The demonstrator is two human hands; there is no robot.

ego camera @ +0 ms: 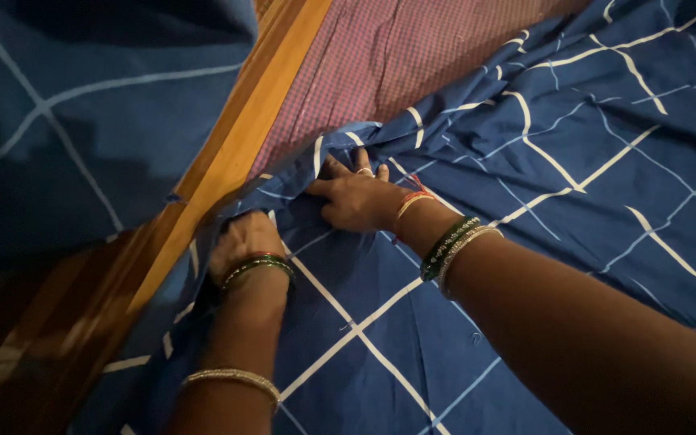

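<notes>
A dark blue bedsheet [573,153] with thin white grid lines covers most of the bed. My right hand [354,197], with a ring and bangles at the wrist, grips a bunched edge of the sheet near the mattress side. My left hand [242,242], also in bangles, is closed on the same sheet edge lower down, beside the wooden bed frame [239,133]. A pink checked mattress cover [396,56] shows bare beyond the pulled-up edge.
Another blue cloth with white lines [82,121] lies past the frame at the left. Dark brown wood [34,322] fills the lower left corner.
</notes>
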